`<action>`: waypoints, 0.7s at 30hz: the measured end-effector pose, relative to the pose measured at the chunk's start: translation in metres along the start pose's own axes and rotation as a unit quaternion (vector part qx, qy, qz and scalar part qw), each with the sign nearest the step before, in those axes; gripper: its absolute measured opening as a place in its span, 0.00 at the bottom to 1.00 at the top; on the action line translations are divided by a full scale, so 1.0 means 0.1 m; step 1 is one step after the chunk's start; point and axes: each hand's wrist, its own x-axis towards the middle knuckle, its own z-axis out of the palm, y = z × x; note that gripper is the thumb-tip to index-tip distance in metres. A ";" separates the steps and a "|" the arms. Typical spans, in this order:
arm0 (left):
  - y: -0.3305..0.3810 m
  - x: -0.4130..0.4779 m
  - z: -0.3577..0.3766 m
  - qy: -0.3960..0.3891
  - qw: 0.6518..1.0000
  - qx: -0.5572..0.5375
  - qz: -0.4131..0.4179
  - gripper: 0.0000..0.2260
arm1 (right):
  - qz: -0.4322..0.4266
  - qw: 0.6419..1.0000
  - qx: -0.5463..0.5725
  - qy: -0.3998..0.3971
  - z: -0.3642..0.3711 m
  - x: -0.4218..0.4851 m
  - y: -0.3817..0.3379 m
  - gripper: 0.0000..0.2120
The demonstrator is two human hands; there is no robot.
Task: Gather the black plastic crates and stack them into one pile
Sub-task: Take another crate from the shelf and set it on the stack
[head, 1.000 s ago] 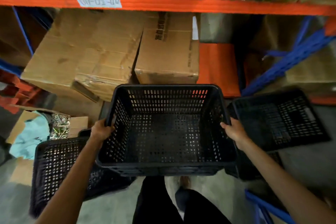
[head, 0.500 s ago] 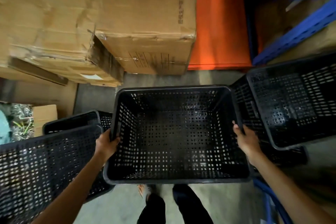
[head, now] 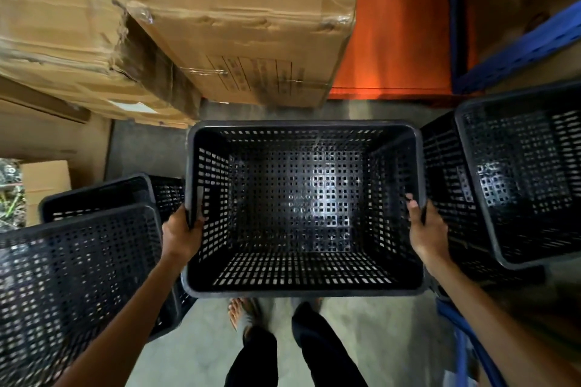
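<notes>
I hold an empty black perforated plastic crate (head: 305,287) upright in the middle of the view, above the concrete floor. My left hand (head: 180,237) grips its left rim and my right hand (head: 427,229) grips its right rim. To the left a second black crate (head: 72,276) sits tilted, with a third (head: 97,195) partly hidden behind it. On the right another black crate (head: 518,173) lies tipped with its opening facing me, on top of a further one (head: 446,166).
Large cardboard boxes (head: 239,25) are piled just beyond the held crate. An orange panel (head: 393,25) and blue rack beams (head: 518,50) stand at the back right. A blue bar (head: 471,345) crosses the floor at lower right. My legs and feet (head: 270,339) stand below the crate.
The view has tilted down and closed in on the floor. The held crate has come lower, between the side crates. Both hands keep the same grip.
</notes>
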 end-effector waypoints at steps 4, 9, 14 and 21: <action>-0.03 -0.01 0.01 -0.007 1.000 -0.015 0.014 0.17 | -0.036 0.999 -0.028 0.013 0.01 -0.03 0.02 0.29; -0.05 0.01 0.05 0.010 1.000 -0.019 0.019 0.16 | -0.093 0.988 -0.084 0.093 0.08 -0.07 0.03 0.27; -0.11 -0.01 0.11 0.035 0.996 0.019 0.074 0.14 | -0.129 0.979 -0.078 0.139 0.10 -0.06 0.06 0.23; -0.24 0.00 0.20 0.075 0.987 0.006 0.145 0.13 | -0.158 0.973 -0.047 0.160 0.11 0.02 0.12 0.21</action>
